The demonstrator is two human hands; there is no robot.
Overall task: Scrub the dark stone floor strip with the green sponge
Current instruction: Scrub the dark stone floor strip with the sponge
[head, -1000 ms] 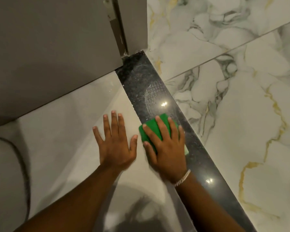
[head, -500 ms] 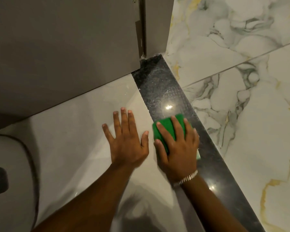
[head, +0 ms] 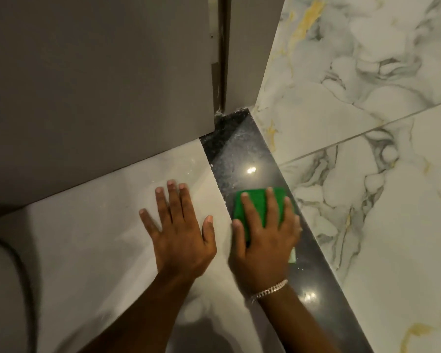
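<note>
A dark speckled stone strip [head: 242,154] runs diagonally across the floor from the door frame toward the lower right. The green sponge [head: 255,202] lies flat on it, and my right hand [head: 264,240] presses down on the sponge with fingers spread over its top; a pale edge of the sponge shows by my little finger. A chain bracelet sits on that wrist. My left hand [head: 180,230] rests flat on the pale tile left of the strip, fingers apart, holding nothing. Whitish residue covers the strip's far end.
A grey door [head: 99,85] and door frame [head: 245,52] stand at the strip's far end. White marble tiles with gold and grey veins [head: 367,174] lie right of the strip. A rounded white fixture [head: 5,296] sits at the lower left.
My right hand has slid the sponge along the strip toward the door. My left hand has shifted forward on the pale tile, and the view has moved closer to the door.
</note>
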